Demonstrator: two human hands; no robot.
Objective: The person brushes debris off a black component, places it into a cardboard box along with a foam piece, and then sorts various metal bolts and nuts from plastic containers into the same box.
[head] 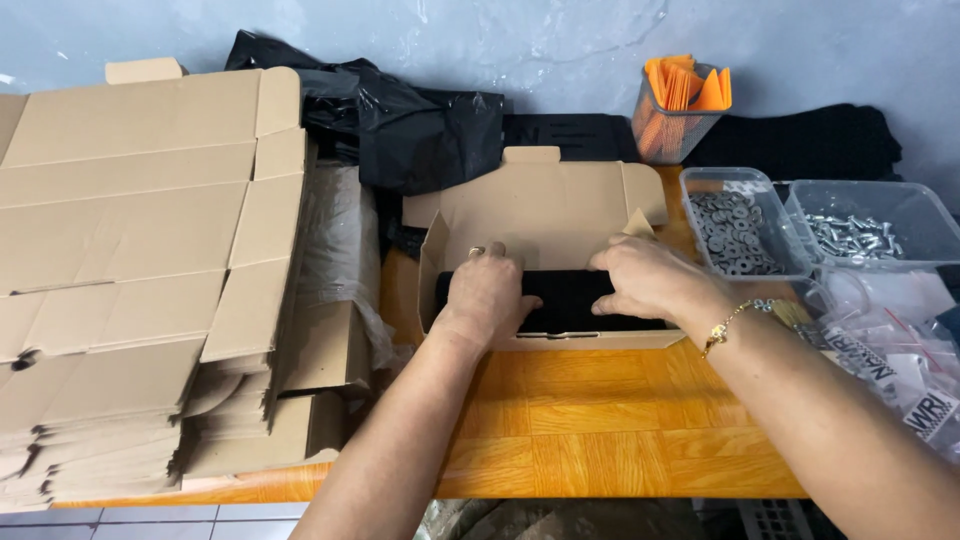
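Observation:
An open brown cardboard box [545, 205] lies on the orange wooden table [590, 420], its lid flap tipped back. A long black object [570, 295] rests inside it. My left hand [487, 295], with a ring on one finger, presses down on the black object's left end. My right hand [648, 280], with a gold bracelet at the wrist, holds its right end against the box's side flap. Both hands have their fingers curled over the black object.
A tall stack of flat cardboard blanks [130, 270] fills the left. Black plastic bags [410, 120] lie behind the box. A mesh cup of orange slips [680, 110], clear tubs of washers [735, 230] and screws [860, 235], and small bagged parts [900, 350] sit at right.

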